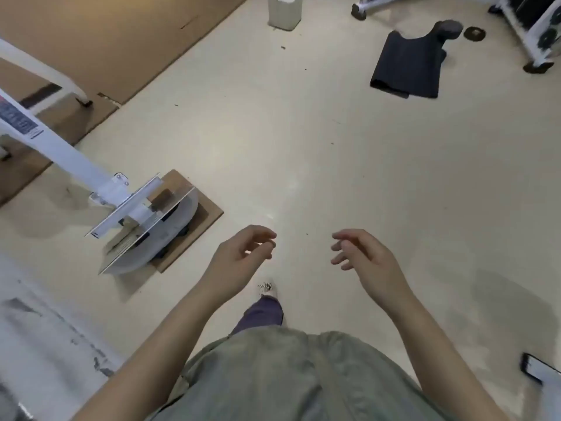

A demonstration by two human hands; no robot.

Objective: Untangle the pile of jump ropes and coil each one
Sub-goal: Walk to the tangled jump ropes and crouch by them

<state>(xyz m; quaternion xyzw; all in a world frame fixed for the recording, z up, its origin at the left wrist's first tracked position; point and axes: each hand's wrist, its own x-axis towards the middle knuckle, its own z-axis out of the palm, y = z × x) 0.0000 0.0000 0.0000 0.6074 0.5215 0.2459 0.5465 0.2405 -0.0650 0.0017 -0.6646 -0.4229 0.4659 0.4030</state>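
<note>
Jump ropes are nowhere to be seen on the floor (303, 147), so the left hand (239, 256) and right hand (367, 259) are held forward empty, fingers loosely curled, presumably readied for reaching.

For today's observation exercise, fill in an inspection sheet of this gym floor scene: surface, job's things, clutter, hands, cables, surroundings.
Surface: pale cream floor, scuffed, with brown cardboard sheets at left.
Job's things: no jump ropes seen.
Clutter: folded black fabric mat; white plastic bin; dark phone at right edge.
Hands: left hand and right hand both loosely curled, no grip on anything.
Cables: nothing seen.
Surroundings: white metal exercise machine at left; white weight rack top right.
</note>
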